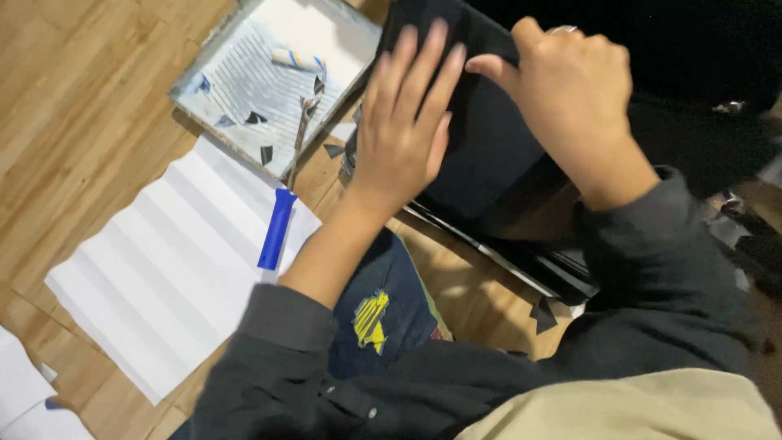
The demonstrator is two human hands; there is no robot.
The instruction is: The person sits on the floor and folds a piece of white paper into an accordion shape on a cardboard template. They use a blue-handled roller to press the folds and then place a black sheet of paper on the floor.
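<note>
My left hand (403,122) lies open and flat on the black sheet (481,138), which rests on the floor right of the paint tray (244,90). My right hand (570,81) pinches its far edge. Keeping the palm flat should hold the sheet smooth.

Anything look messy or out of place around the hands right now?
Yes. Small black scraps lie scattered on the wood floor, and more sit in the paint tray. The blue-handled roller rests half in the tray, half across the creased white paper. Both the left hand and right hand press on the black sheet.
</note>
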